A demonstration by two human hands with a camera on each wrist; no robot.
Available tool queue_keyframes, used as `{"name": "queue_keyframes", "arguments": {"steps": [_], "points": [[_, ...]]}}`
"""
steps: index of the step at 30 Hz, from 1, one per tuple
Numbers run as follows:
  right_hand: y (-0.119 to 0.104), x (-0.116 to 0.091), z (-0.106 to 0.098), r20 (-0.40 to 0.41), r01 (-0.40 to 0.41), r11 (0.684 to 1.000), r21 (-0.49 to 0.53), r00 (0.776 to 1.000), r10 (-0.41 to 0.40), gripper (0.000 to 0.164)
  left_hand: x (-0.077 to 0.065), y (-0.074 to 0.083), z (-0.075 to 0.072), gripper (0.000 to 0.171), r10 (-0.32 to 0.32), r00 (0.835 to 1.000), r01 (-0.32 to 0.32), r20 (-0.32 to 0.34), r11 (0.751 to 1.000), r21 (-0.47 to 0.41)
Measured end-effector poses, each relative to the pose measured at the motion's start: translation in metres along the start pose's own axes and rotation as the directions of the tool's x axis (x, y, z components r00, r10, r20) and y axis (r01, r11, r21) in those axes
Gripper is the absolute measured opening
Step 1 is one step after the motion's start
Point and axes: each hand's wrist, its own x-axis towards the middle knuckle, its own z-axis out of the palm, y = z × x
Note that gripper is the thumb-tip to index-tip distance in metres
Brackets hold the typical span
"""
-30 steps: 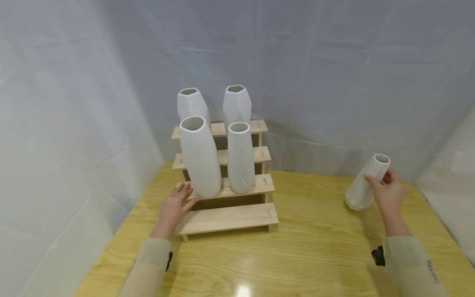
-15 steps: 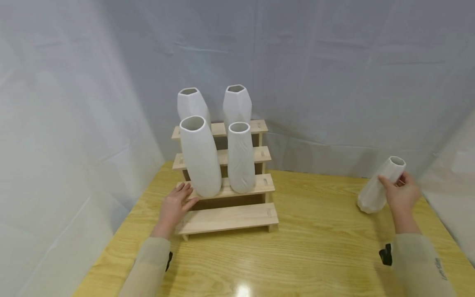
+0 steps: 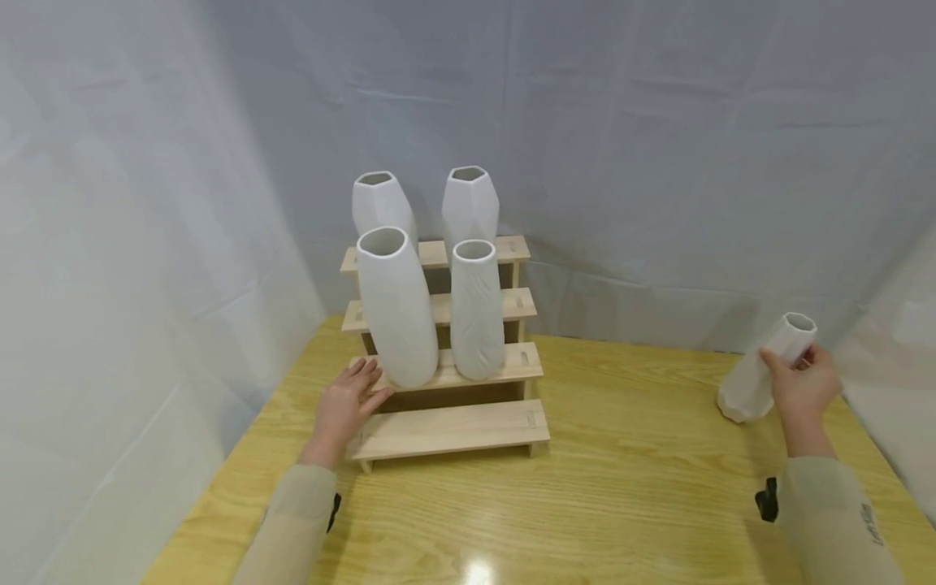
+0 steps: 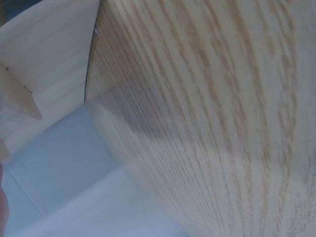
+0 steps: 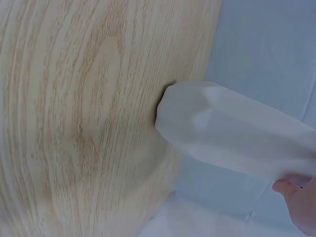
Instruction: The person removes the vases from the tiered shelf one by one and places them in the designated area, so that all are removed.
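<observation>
– What do you see at the far left?
– There is a pale cloth (image 3: 110,284) hanging there. Next comes the left hand (image 3: 346,404), which comes out of a beige sleeve (image 3: 292,520).

– And what is this hand doing?
– It rests on the left end of the second step from the bottom of a wooden stand (image 3: 453,431). The fingers lie relaxed, and the thumb is apart from them.

– Are there things on the stand?
– Yes, four white vases. In front, on the same step as the hand, a tall smooth vase (image 3: 400,313) is just beside the fingertips; I cannot tell if they touch it. To its right stands a narrower carved vase (image 3: 478,317). Behind them are a back left vase (image 3: 382,201) and a back right vase (image 3: 470,203), both with angular mouths; their lower parts are hidden.

– What is more to the right?
– The yellow wooden table (image 3: 621,487) continues, and near its right end is a white faceted vase (image 3: 760,374), well apart from the stand. It is tilted, with its mouth toward the right. Its base is close to the table top, but I cannot tell if they touch.

– Who holds it?
– The right hand (image 3: 807,393) pinches its upper part, the thumb pressed on the near side.
</observation>
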Motion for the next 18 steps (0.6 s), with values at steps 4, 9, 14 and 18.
{"name": "queue_keyframes", "arguments": {"steps": [4,9,14,18], "points": [[0.0014,0.0013,-0.0013,-0.021,0.014,1.000,-0.016,1.000,-0.014,0.060,0.0006,0.0008,-0.0007,0.046,-0.003,1.000,0.003,0.001,1.000,0.000],[0.0022,0.0007,-0.0031,-0.043,0.033,0.999,-0.034,0.998,-0.034,0.058,0.0003,0.0006,-0.0005,0.046,-0.017,1.000,0.017,0.016,1.000,0.008],[0.0025,0.0001,-0.0049,-0.010,0.027,0.999,-0.027,1.000,-0.027,0.060,0.0001,0.0007,-0.0004,0.046,-0.013,1.000,0.013,0.014,1.000,0.018],[0.0034,0.0007,-0.0059,0.019,0.019,1.000,-0.021,1.000,-0.019,0.063,0.0008,0.0004,-0.0004,0.047,-0.010,1.000,0.009,0.011,1.000,0.024]]}}
